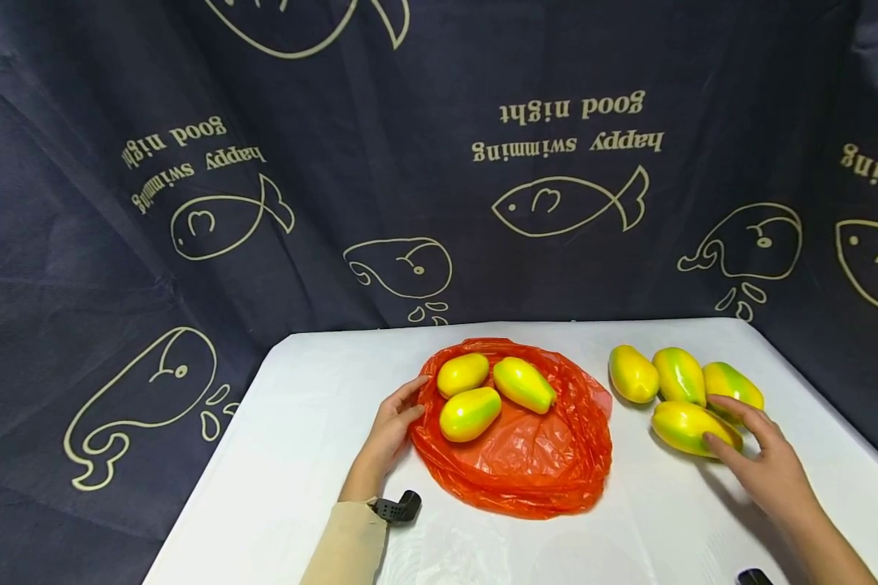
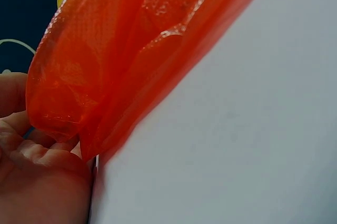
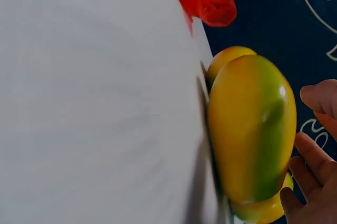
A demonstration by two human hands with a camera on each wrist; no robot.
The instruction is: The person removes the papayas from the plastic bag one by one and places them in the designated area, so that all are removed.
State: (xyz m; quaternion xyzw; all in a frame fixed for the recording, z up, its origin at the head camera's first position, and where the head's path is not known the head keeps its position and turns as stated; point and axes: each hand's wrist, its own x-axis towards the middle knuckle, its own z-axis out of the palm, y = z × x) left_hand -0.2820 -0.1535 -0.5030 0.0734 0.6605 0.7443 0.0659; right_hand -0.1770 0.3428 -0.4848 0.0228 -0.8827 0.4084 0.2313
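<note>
A red plastic bag (image 1: 527, 455) lies spread open on the white table, with three yellow-green papayas (image 1: 471, 414) on its left and back part. My left hand (image 1: 388, 426) is at the bag's left edge and holds the rim between thumb and fingers; in the left wrist view, red film (image 2: 89, 87) covers some of the fingers (image 2: 10, 95). On the right, my right hand (image 1: 764, 463) reaches round the nearest papaya (image 1: 691, 428) of a loose group. The right wrist view shows this papaya (image 3: 250, 129) beside spread fingers (image 3: 313, 158), the thumb apart from it.
Three more papayas (image 1: 679, 376) sit close behind the nearest one, near the table's right side. A dark cloth (image 1: 439, 162) with fish and whale drawings hangs behind the table (image 1: 300, 390). A black device (image 1: 398, 508) is strapped to the left wrist.
</note>
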